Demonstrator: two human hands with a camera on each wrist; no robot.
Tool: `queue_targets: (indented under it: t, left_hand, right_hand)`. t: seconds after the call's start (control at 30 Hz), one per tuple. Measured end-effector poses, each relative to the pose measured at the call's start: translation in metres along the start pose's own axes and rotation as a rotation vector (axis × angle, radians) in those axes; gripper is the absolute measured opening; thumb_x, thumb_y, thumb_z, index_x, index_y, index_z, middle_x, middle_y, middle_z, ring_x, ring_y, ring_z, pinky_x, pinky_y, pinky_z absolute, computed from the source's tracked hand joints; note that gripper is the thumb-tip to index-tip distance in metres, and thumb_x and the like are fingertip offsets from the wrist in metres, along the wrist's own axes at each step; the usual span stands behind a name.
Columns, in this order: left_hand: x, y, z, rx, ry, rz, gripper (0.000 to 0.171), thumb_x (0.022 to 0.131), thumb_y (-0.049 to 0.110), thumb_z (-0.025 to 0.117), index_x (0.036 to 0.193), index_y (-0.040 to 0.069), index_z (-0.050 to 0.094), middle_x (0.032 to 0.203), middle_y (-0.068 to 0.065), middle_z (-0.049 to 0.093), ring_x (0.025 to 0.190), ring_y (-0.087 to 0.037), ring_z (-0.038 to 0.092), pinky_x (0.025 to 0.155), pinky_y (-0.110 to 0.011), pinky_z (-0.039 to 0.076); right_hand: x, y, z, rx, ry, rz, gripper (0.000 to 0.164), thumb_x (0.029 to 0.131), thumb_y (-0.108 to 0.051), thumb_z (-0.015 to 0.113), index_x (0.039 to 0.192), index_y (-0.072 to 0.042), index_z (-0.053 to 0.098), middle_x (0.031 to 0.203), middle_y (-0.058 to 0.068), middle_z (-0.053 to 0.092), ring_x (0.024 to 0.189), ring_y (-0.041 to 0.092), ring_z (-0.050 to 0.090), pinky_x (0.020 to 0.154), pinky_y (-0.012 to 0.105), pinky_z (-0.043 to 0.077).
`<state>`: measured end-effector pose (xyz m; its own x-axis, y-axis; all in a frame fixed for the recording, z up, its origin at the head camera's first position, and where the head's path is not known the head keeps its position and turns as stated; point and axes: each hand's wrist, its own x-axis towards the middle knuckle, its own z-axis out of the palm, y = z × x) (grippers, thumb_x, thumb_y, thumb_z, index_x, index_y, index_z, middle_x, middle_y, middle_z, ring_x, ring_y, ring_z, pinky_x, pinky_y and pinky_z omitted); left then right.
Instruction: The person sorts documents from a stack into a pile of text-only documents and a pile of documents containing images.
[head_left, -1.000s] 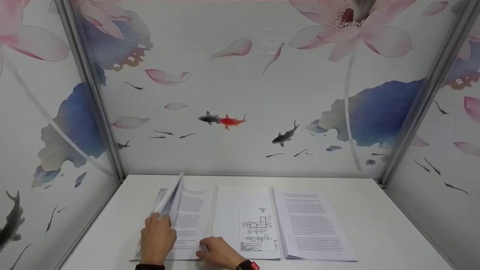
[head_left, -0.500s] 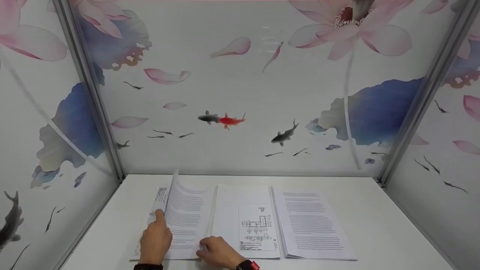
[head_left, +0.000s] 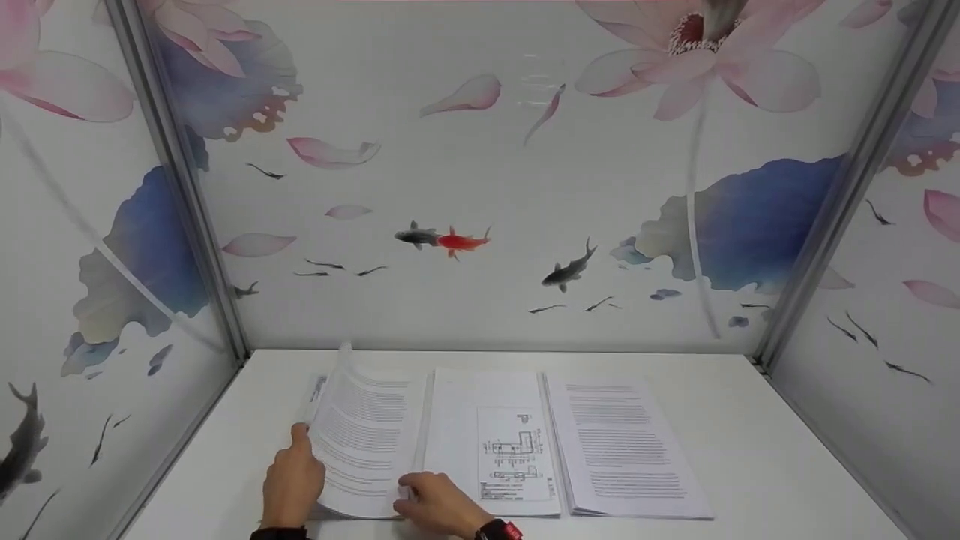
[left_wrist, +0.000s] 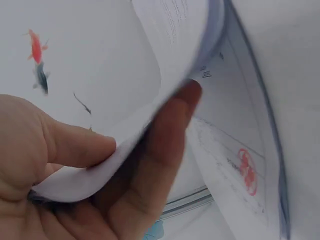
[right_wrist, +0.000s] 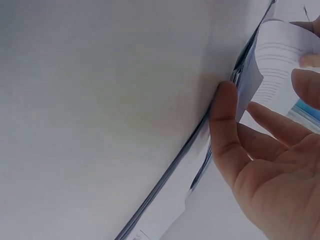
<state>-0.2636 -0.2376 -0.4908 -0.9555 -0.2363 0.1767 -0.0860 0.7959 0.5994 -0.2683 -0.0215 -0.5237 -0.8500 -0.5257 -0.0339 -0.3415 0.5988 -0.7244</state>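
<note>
My left hand (head_left: 290,480) pinches the curved left edge of printed sheets (head_left: 360,446) belonging to the left paper stack. In the left wrist view the thumb lies on one face of the bent sheets (left_wrist: 95,175) and the fingers curl behind them. Underneath shows another page with a red stamp (left_wrist: 247,172). At the lower right corner of the same stack, my right hand (head_left: 439,504) holds the edge of the papers. The right wrist view has a folded page corner (right_wrist: 250,87) between its fingers. The sheets' far corner stands raised toward the back wall.
A middle paper stack (head_left: 465,405) with a technical drawing lies beside the left one, partly under the right hand. Farther right is a third stack (head_left: 630,450) of printed text. All lie on a white table (head_left: 780,465) enclosed by decorated panels (head_left: 480,300).
My left hand has shifted left and the sheets it holds now bend leftward, covering most of the page beneath. The right hand stays at the stack's lower corner.
</note>
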Motion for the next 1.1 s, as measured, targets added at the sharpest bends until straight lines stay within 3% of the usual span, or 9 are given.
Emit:
queue_targets:
  t: [0.17,0.37,0.57,0.73,0.87,1.1]
  left_hand:
    - [0.001,0.012,-0.016,-0.155,0.047,0.007,0.037,0.094,0.001,0.034,0.13,-0.006,0.034,0.068,-0.01,0.059,0.042,-0.014,0.052,0.036,-0.027,0.039]
    - [0.0,0.019,-0.03,-0.356,0.074,-0.045,0.036,0.099,0.008,0.027,0.134,-0.001,0.031,0.079,-0.015,0.061,0.045,-0.017,0.057,0.039,-0.029,0.045]
    - [-0.003,0.025,-0.026,-0.526,0.111,0.01,0.035,0.1,0.012,0.029,0.133,0.003,0.032,0.072,-0.015,0.061,0.042,-0.023,0.057,0.036,-0.033,0.045]
    - [-0.005,0.037,-0.015,-0.596,0.107,0.063,0.035,0.1,0.015,0.03,0.133,0.004,0.033,0.07,-0.015,0.059,0.037,-0.023,0.054,0.033,-0.033,0.043]
    - [-0.007,0.045,-0.003,-0.591,0.09,0.067,0.037,0.1,0.019,0.032,0.133,0.004,0.033,0.063,-0.013,0.057,0.033,-0.02,0.051,0.03,-0.032,0.04]
    - [-0.013,0.059,0.021,-0.554,0.011,0.085,0.036,0.1,0.027,0.032,0.129,0.006,0.039,0.054,-0.007,0.054,0.03,-0.016,0.047,0.029,-0.03,0.039]
  right_hand:
    - [-0.001,0.002,-0.004,0.067,0.011,0.049,0.049,0.081,-0.029,0.065,0.123,-0.007,0.053,0.101,0.006,0.063,0.082,0.009,0.057,0.075,0.032,0.047]
    - [-0.003,0.004,-0.009,0.272,0.053,0.097,0.066,0.084,-0.03,0.061,0.139,-0.005,0.032,0.124,0.015,0.053,0.093,0.02,0.061,0.07,0.036,0.05]
    - [-0.006,0.008,-0.014,0.655,0.118,0.073,0.063,0.095,-0.034,0.042,0.144,-0.005,0.014,0.122,0.018,0.052,0.092,0.026,0.06,0.061,0.038,0.051]
    - [-0.007,0.017,-0.026,0.907,0.174,0.036,0.046,0.099,-0.025,0.034,0.142,-0.013,0.023,0.107,0.01,0.06,0.087,0.031,0.06,0.063,0.04,0.051]
    - [-0.011,0.025,-0.039,0.924,0.276,0.101,0.049,0.096,-0.021,0.042,0.141,-0.012,0.024,0.099,0.008,0.061,0.072,0.022,0.058,0.06,0.034,0.049]
    - [-0.03,0.044,-0.066,0.773,0.458,0.138,0.063,0.093,-0.015,0.05,0.145,-0.009,0.015,0.099,0.009,0.062,0.067,0.017,0.059,0.052,0.028,0.046]
